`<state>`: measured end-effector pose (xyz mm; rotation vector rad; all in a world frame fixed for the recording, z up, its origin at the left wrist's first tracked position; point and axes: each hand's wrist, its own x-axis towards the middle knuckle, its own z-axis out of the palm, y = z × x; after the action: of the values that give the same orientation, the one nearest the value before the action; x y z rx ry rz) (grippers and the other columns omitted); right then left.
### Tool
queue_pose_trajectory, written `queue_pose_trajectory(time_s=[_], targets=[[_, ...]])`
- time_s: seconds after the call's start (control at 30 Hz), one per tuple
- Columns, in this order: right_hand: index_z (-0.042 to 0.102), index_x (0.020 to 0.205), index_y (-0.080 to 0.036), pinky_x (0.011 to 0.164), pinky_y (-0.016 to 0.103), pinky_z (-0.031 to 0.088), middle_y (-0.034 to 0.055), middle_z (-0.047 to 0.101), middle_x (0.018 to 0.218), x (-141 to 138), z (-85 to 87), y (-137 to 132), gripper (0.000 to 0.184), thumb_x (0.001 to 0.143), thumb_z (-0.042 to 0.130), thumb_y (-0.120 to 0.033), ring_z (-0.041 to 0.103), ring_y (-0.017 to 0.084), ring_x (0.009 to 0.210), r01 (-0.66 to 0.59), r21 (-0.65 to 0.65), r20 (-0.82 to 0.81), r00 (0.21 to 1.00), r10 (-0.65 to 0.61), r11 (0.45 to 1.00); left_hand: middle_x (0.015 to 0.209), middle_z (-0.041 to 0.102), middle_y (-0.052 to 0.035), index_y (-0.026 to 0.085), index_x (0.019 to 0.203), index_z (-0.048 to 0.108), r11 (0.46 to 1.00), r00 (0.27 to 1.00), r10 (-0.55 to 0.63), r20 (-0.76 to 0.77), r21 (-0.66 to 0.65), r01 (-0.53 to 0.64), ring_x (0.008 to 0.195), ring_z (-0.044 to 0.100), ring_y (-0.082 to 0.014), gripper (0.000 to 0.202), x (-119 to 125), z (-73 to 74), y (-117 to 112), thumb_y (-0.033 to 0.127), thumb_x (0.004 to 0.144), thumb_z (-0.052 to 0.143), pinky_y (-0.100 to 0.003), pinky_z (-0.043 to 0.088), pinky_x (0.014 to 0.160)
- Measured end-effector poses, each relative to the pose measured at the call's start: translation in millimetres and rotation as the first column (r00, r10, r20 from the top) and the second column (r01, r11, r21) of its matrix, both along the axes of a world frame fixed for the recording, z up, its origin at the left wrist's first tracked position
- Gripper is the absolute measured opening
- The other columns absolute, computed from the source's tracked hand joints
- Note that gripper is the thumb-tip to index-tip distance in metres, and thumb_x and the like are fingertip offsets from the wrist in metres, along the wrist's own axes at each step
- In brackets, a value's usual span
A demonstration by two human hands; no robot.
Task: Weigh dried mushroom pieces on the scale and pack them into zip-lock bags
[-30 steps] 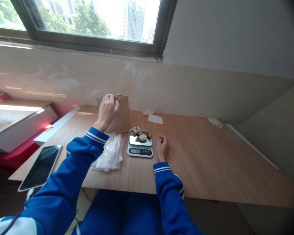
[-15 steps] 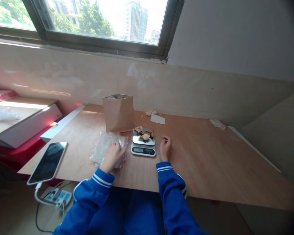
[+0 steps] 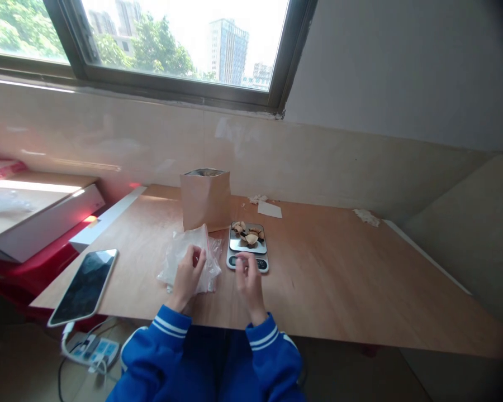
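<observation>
My left hand (image 3: 188, 274) is closed, thumb and fingers pinching the edge of a clear plastic zip bag (image 3: 176, 251) with a red strip. One corner of the bag stands raised off the pile of bags on the table. My right hand (image 3: 250, 282) hovers before the kitchen scale (image 3: 233, 245), fingers loosely bent and apart, nothing visible in them; it covers part of the display. Several dried brown-and-cream slices (image 3: 251, 239) lie on the scale's metal plate. Behind the bags, a brown paper pouch (image 3: 206, 201) stands upright with its top open.
A phone or tablet (image 3: 84, 286) on a charging cable lies at the table's left edge, above a power strip (image 3: 94, 349). A white card (image 3: 270, 209) and crumpled scraps (image 3: 257, 199) are at the back, with another scrap (image 3: 366, 218) farther right.
My right hand has moved left from beside the scale to in front of it. My left hand has lifted part of a plastic bag from the pile.
</observation>
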<state>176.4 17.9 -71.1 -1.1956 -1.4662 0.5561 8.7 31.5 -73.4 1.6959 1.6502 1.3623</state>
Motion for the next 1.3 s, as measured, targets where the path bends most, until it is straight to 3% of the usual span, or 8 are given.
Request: queue_pose_trajectory(time_s=[0.1,0.23,0.4,0.53,0.67,0.83,1.13,1.3], targets=[[0.057,0.091,-0.023,0.064,0.028,0.044,0.0012,0.062,0.08,-29.0,10.2,-7.3,0.021,0.093,0.046,-0.041,0.057,0.017,0.068,-0.19,-0.164,-0.044,0.982,0.185,0.968,0.067,0.052,0.0034,0.023,0.082,0.045,0.992,0.991,-0.122,0.062,0.021,0.121,0.06,0.052,-0.0136,0.021,9.6,13.5,-10.5,0.041,0.092,0.042,-0.027,0.042,0.06],[0.052,0.069,-0.022,0.055,0.025,0.038,-0.0034,0.05,0.059,-13.9,12.5,7.3,0.034,0.092,0.045,-0.047,0.048,0.014,0.055,-0.137,-0.227,-0.13,0.985,0.11,0.964,0.06,0.043,0.0052,0.023,0.074,0.04,0.988,0.975,0.102,0.199,0.091,-0.122,0.054,0.044,-0.0124,0.023,1.2,36.1,-14.0,0.039,0.092,0.037,-0.025,0.037,0.054],[0.063,0.084,-0.02,0.069,0.027,0.045,0.0026,0.063,0.084,25.7,21.1,24.5,0.034,0.092,0.047,-0.049,0.058,0.017,0.077,-0.253,-0.165,-0.055,0.967,0.247,0.953,0.057,0.035,0.0061,0.023,0.068,0.039,0.996,0.969,0.053,0.239,0.056,-0.069,0.052,0.037,-0.0115,0.027,-4.5,58.6,-8.9,0.039,0.088,0.044,-0.024,0.032,0.052],[0.063,0.105,-0.021,0.091,0.037,0.044,0.0094,0.061,0.109,45.2,16.8,50.2,0.03,0.093,0.044,-0.04,0.055,0.023,0.104,-0.036,0.027,0.152,0.988,0.032,0.999,0.058,0.037,0.0052,0.022,0.062,0.037,0.993,0.968,0.105,0.227,0.034,-0.116,0.056,0.038,-0.0115,0.028,11.0,64.5,5.2,0.036,0.083,0.049,-0.024,0.031,0.055],[0.062,0.11,-0.021,0.101,0.045,0.037,0.0105,0.059,0.117,62.7,-0.7,78.6,0.027,0.089,0.047,-0.027,0.05,0.026,0.114,0.0,0.078,0.377,0.926,-0.03,0.997,0.055,0.036,0.0053,0.021,0.058,0.033,0.986,0.958,0.15,0.244,0.029,-0.162,0.055,0.036,-0.0111,0.029,19.8,50.5,41.2,0.034,0.08,0.049,-0.024,0.027,0.054],[0.058,0.12,-0.018,0.1,0.044,0.039,0.0121,0.058,0.125,70.7,-11.4,90.6,0.034,0.088,0.047,-0.022,0.048,0.027,0.118,-0.038,0.061,0.588,0.809,-0.005,0.997,0.048,0.031,0.0059,0.021,0.05,0.032,1.0,0.947,0.026,0.321,-0.003,-0.026,0.05,0.032,-0.0096,0.034,20.6,15.0,83.0,0.034,0.075,0.051,-0.023,0.024,0.049],[0.061,0.113,-0.018,0.088,0.041,0.041,0.0104,0.066,0.111,68.8,-5.4,83.7,0.027,0.087,0.055,-0.023,0.053,0.028,0.107,0.019,0.069,0.751,0.657,-0.064,0.997,0.052,0.03,0.0059,0.02,0.054,0.033,0.997,0.912,-0.026,0.41,0.074,-0.005,0.051,0.029,-0.0094,0.041,31.0,-19.8,76.9,0.043,0.084,0.05,-0.024,0.024,0.049],[0.063,0.108,-0.021,0.089,0.042,0.043,0.0095,0.063,0.105,67.1,3.6,72.9,0.025,0.084,0.06,-0.027,0.054,0.028,0.105,0.072,0.061,0.656,0.749,-0.094,0.996,0.061,0.043,0.0023,0.019,0.054,0.042,0.981,0.932,-0.016,0.363,0.187,-0.057,0.061,0.043,-0.0124,0.04,29.5,-17.1,76.0,0.039,0.088,0.05,-0.025,0.036,0.06]])
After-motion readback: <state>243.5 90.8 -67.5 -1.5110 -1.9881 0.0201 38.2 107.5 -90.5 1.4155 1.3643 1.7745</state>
